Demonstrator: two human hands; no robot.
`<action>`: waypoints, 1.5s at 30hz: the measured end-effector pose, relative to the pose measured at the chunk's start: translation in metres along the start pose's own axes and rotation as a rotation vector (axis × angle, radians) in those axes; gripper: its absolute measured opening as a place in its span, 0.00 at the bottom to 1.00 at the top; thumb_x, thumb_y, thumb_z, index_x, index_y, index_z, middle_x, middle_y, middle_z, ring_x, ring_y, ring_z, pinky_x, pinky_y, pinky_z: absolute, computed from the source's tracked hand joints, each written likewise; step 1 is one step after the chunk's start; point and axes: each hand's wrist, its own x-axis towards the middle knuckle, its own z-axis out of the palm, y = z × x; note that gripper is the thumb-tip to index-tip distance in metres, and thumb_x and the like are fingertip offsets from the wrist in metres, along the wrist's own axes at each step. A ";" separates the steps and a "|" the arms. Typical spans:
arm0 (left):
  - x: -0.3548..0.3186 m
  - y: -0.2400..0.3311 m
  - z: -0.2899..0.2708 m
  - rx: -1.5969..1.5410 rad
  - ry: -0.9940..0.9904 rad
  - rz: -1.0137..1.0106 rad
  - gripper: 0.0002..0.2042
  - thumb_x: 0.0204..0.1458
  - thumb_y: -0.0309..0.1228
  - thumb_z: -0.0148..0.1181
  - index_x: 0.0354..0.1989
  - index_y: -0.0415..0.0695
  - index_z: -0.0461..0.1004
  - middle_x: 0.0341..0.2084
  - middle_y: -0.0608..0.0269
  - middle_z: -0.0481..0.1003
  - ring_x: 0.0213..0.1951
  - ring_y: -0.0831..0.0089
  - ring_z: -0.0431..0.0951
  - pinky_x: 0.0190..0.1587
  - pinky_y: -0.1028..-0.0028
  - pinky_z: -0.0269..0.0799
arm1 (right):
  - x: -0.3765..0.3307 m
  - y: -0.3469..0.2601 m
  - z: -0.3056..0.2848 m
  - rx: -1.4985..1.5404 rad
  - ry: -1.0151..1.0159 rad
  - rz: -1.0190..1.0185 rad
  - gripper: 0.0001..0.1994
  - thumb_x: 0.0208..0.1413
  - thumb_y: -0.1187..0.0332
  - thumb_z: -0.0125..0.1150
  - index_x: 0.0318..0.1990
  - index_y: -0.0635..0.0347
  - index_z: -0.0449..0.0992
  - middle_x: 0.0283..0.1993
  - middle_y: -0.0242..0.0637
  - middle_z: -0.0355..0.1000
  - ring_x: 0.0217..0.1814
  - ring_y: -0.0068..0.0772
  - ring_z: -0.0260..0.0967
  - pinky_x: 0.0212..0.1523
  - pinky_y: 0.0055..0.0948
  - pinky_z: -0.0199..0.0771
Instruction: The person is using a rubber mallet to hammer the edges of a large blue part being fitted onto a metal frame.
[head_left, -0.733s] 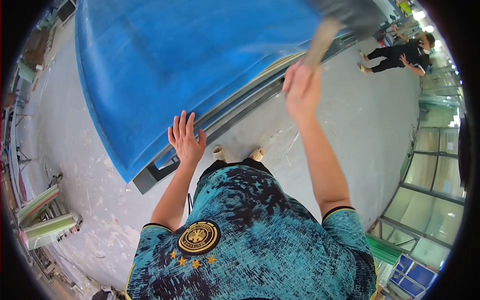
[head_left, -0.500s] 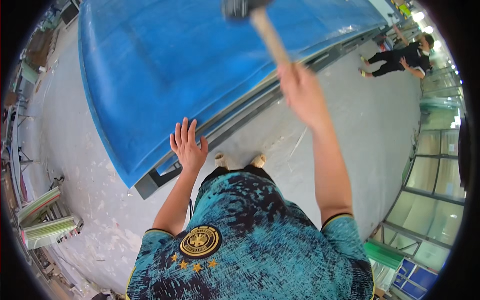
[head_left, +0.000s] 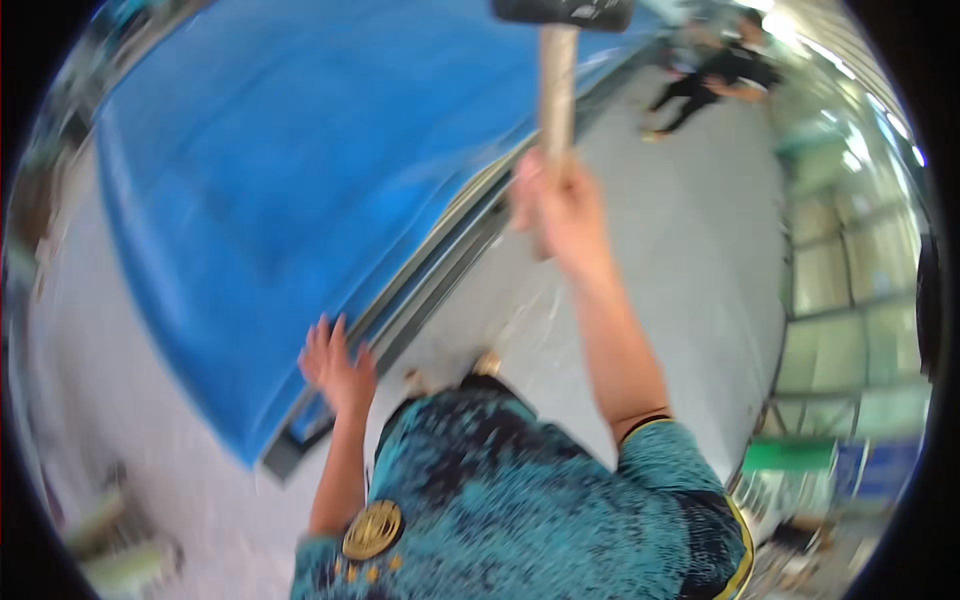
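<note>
My right hand [head_left: 565,210] is closed around the wooden handle of a mallet [head_left: 558,90], whose dark head is up at the top edge of the view. Below and left of it spreads a large blue sheet-like panel or mould [head_left: 290,190] with a smooth, curved surface. Along its near side runs a grey metal frame [head_left: 430,275]. My left hand [head_left: 340,368] is at the near left edge of the blue piece, fingers spread and holding nothing. Motion blur hides whether its palm presses on the edge.
A person in dark clothes [head_left: 715,80] is at the far right, beyond the frame. Glass panels in racks [head_left: 835,280] line the right side. Grey floor [head_left: 680,230] lies between. A blurred stack of sheets [head_left: 125,555] is at the lower left.
The view has swung, shifting the blue piece down and left. My right hand has turned the mallet more upright, its head now further right. My left hand stays at the edge, fingers spread.
</note>
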 end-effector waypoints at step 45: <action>0.076 0.070 0.113 0.184 0.262 -0.495 0.15 0.66 0.33 0.59 0.57 0.55 0.87 0.60 0.62 0.82 0.64 0.54 0.76 0.67 0.54 0.69 | 0.112 0.019 -0.021 -0.225 -0.611 -0.231 0.23 0.78 0.46 0.57 0.48 0.61 0.74 0.33 0.55 0.80 0.40 0.71 0.79 0.39 0.56 0.76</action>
